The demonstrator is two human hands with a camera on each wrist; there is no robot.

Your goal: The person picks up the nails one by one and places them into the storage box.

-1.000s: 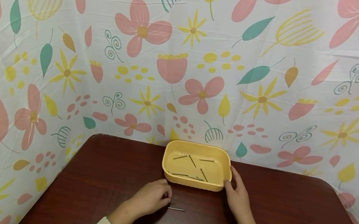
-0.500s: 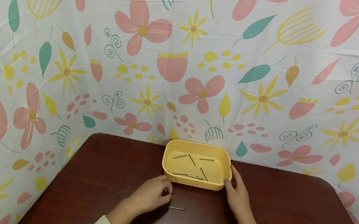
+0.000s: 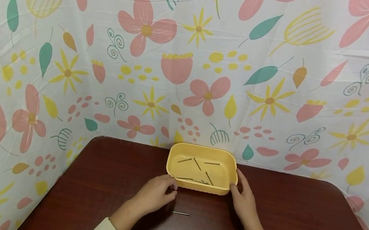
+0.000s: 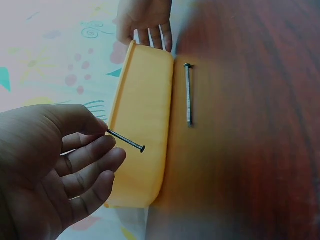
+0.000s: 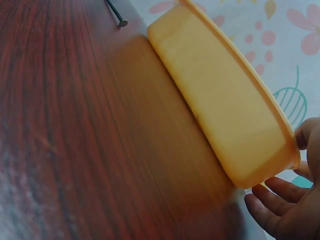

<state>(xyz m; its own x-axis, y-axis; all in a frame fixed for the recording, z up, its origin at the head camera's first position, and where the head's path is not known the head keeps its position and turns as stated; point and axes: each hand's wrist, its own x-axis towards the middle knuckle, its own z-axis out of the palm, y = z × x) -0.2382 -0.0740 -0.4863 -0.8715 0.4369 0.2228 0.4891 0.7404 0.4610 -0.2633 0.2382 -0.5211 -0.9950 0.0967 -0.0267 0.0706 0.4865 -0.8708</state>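
Observation:
My left hand (image 3: 155, 195) is at the front left corner of a yellow plastic basin (image 3: 201, 188). In the left wrist view, its thumb and forefinger pinch a steel nail (image 4: 126, 140), the flat head pointing away from the fingertips and in front of the basin's side. My right hand (image 3: 245, 200) grips the basin's right end, thumb at the rim and fingers against the outer wall. Several nails (image 3: 197, 164) lie scattered on the basin's floor. A single nail (image 3: 181, 213) lies on the table in front of the basin, near the left hand.
The dark red wood-grain table (image 3: 298, 223) carries the basin near its back edge. Right behind hangs a white cloth (image 3: 188, 91) printed with flowers and leaves, which also closes off the left side.
My left hand has moved slightly up and forward, toward the basin's front left corner. The right hand, basin and table nail stay put.

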